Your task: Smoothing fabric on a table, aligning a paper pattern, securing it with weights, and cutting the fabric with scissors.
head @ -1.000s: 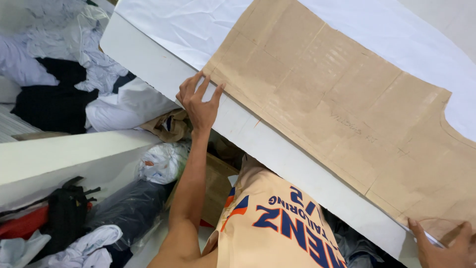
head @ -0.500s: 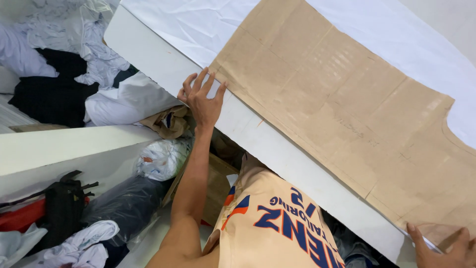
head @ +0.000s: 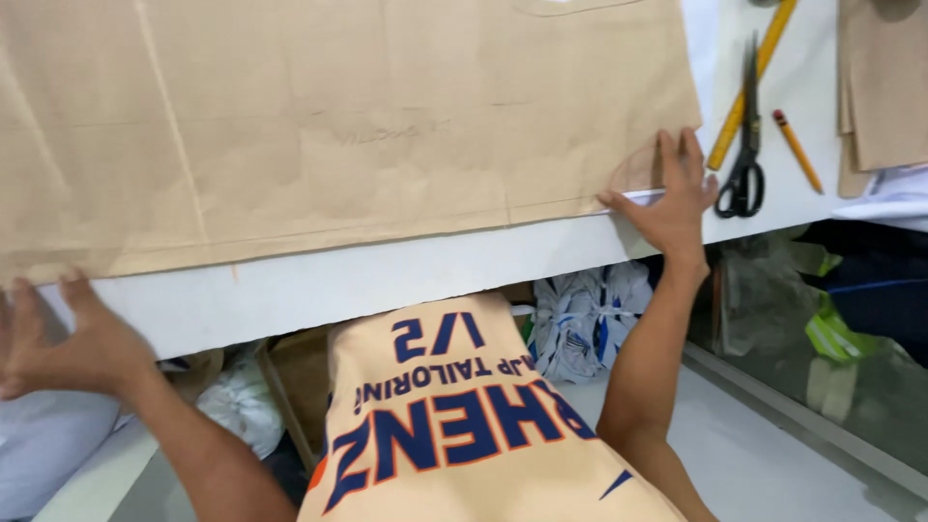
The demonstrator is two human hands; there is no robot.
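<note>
While both hands press flat at the table's near edge, a large brown paper pattern [head: 338, 126] lies spread across the white table [head: 387, 275]. The right hand [head: 667, 198] has its fingers splayed open on the pattern's lower right corner, gripping nothing. The left hand [head: 63, 338], fingers spread as well, rests at the pattern's lower left edge. Just beyond the right fingertips lie black scissors [head: 744, 145], a yellow ruler [head: 749, 87] and an orange pencil [head: 797, 150]. Below the table, under the right wrist, tied white bags [head: 585, 324] sit stuffed; what fills them cannot be told.
</note>
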